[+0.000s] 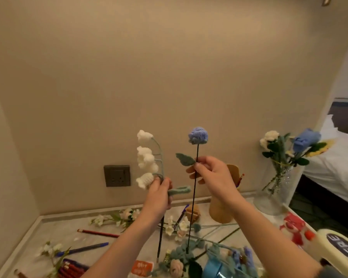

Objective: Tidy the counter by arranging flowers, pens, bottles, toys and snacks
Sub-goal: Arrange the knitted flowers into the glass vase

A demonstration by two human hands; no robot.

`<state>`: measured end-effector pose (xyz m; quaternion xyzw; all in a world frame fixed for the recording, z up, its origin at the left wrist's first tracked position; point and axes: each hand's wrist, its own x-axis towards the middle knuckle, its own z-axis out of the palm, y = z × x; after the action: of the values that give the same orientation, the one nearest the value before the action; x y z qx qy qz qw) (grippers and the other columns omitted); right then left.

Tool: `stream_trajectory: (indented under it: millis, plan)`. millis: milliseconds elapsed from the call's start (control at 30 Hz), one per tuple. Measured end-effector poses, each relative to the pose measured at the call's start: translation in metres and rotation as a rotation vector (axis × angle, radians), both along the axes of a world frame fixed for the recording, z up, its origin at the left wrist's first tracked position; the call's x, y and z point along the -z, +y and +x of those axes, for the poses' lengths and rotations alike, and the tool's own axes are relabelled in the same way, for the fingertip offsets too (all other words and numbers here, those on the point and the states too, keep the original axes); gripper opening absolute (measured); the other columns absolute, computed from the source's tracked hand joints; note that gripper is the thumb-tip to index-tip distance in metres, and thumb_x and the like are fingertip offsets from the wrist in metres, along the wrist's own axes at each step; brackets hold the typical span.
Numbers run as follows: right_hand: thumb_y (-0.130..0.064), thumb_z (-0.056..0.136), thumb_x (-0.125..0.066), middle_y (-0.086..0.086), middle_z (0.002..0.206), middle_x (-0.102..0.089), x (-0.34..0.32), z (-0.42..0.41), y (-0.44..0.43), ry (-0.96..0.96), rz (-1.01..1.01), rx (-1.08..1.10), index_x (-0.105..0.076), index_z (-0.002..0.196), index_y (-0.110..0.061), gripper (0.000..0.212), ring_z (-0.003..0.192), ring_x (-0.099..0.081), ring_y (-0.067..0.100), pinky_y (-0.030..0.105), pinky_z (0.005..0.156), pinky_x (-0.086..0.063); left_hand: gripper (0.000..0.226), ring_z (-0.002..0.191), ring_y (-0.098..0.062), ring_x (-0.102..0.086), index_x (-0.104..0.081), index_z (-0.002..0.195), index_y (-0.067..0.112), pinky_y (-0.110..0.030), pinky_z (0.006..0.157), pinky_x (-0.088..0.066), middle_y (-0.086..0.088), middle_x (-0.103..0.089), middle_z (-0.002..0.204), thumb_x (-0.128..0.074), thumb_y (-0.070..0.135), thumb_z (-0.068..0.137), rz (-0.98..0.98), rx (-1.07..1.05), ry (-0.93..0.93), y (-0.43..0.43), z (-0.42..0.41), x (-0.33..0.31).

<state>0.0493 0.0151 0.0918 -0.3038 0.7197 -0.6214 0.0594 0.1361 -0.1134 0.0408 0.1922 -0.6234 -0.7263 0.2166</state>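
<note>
The counter [54, 227] is littered with loose flower sprigs, pens and pencils, while a glass vase [277, 189] already holding a bunch stands at its far right corner, probably where the stems belong. Above it, the left hand [159, 194] pinches a white bell-flower stem [147, 159] and the right hand [211, 173] a blue crocheted flower [198, 135], upright and apart, probably to keep them untangled; a wooden pen holder [219, 213] stands between them and the vase
</note>
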Motion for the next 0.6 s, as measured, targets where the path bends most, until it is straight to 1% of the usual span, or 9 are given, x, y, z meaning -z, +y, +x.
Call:
stream_trajectory:
  millis: [67,167,267,300,333,367,433,500,600]
  plan:
    - [-0.012,0.098,-0.052,-0.002,0.083,-0.076,-0.007,-0.007,0.02,-0.037,-0.041,0.027,-0.065,0.102,-0.019,0.015,0.072,-0.068,0.011,0.02,0.057,-0.05,0.02,0.056,-0.011,-0.057,-0.048,0.092,0.011,-0.018,0.042,-0.042,-0.002,-0.066,0.079,-0.035,0.019,0.104,-0.078,0.048,0.025,0.023,-0.017,-0.009]
    - [-0.011,0.097,-0.053,0.002,0.084,-0.077,-0.013,-0.018,0.051,-0.1,-0.093,0.072,-0.065,0.103,-0.015,0.014,0.065,-0.066,0.008,0.02,0.054,-0.049,0.02,0.073,-0.01,-0.069,-0.054,0.096,0.012,-0.019,0.056,-0.053,-0.004,-0.072,0.089,-0.037,0.019,0.104,-0.114,0.151,0.034,0.058,-0.042,-0.017]
    - [-0.011,0.096,-0.055,0.001,0.08,-0.076,-0.017,-0.034,0.087,-0.141,-0.139,0.128,-0.067,0.1,-0.012,0.012,0.062,-0.066,0.006,0.018,0.051,-0.049,0.019,0.088,-0.02,-0.069,-0.059,0.103,0.022,-0.04,0.081,-0.057,-0.004,-0.072,0.095,-0.04,0.024,0.103,-0.153,0.254,0.028,0.096,-0.071,-0.017]
    - [-0.011,0.096,-0.057,0.0,0.079,-0.076,-0.017,-0.039,0.098,-0.143,-0.145,0.152,-0.067,0.1,-0.011,0.011,0.062,-0.066,0.007,0.019,0.051,-0.049,0.019,0.087,-0.02,-0.068,-0.06,0.105,0.024,-0.043,0.084,-0.056,-0.002,-0.072,0.093,-0.042,0.027,0.102,-0.168,0.268,0.029,0.107,-0.079,-0.016]
    - [-0.01,0.095,-0.058,0.0,0.079,-0.075,-0.018,-0.046,0.11,-0.14,-0.143,0.182,-0.067,0.099,-0.011,0.01,0.062,-0.066,0.007,0.019,0.051,-0.049,0.018,0.081,-0.016,-0.066,-0.061,0.106,0.027,-0.04,0.08,-0.055,0.002,-0.071,0.089,-0.043,0.029,0.102,-0.172,0.278,0.039,0.119,-0.088,-0.015]
    - [-0.01,0.095,-0.058,0.0,0.079,-0.075,-0.018,-0.053,0.122,-0.131,-0.135,0.21,-0.067,0.097,-0.012,0.009,0.063,-0.065,0.006,0.019,0.051,-0.048,0.018,0.071,-0.009,-0.063,-0.061,0.107,0.03,-0.032,0.07,-0.054,0.005,-0.069,0.083,-0.044,0.031,0.101,-0.162,0.29,0.05,0.132,-0.097,-0.014]
    - [-0.011,0.094,-0.059,0.0,0.083,-0.075,-0.019,-0.068,0.145,-0.109,-0.1,0.243,-0.068,0.095,-0.016,0.01,0.066,-0.065,0.004,0.018,0.051,-0.048,0.016,0.051,-0.002,-0.051,-0.061,0.105,0.03,-0.02,0.051,-0.043,0.006,-0.062,0.073,-0.046,0.03,0.1,-0.122,0.304,0.056,0.156,-0.114,-0.014]
    - [-0.012,0.094,-0.06,-0.003,0.081,-0.075,-0.018,-0.082,0.168,-0.101,-0.068,0.26,-0.069,0.093,-0.019,0.012,0.068,-0.064,0.006,0.019,0.051,-0.047,0.014,0.046,-0.002,-0.045,-0.06,0.102,0.024,-0.019,0.046,-0.036,0.004,-0.056,0.07,-0.047,0.027,0.1,-0.093,0.334,0.047,0.178,-0.132,-0.011]
    - [-0.014,0.094,-0.06,-0.006,0.077,-0.074,-0.014,-0.103,0.198,-0.114,-0.043,0.264,-0.07,0.094,-0.021,0.013,0.066,-0.065,0.003,0.019,0.053,-0.048,0.013,0.047,-0.001,-0.044,-0.06,0.103,0.024,-0.019,0.047,-0.035,0.006,-0.058,0.069,-0.049,0.028,0.099,-0.048,0.378,0.044,0.203,-0.154,-0.006]
